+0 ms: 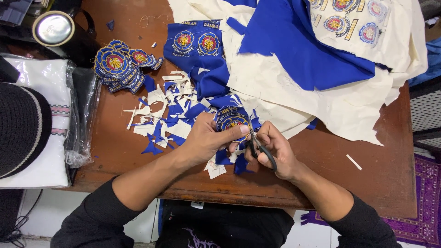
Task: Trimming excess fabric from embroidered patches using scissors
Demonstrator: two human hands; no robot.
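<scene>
My left hand pinches a round blue embroidered patch with a red and yellow centre, held just above the wooden table. My right hand grips small black-handled scissors, blades pointing up at the patch's right edge. Blue and cream offcuts lie scattered under and left of my hands. A pile of cut-out patches sits at the back left.
Blue cloth with uncut patches and large cream and blue fabric sheets cover the back right. A plastic-wrapped white cloth, a black woven cap and a round metal lid are at left. One cream strip lies at right.
</scene>
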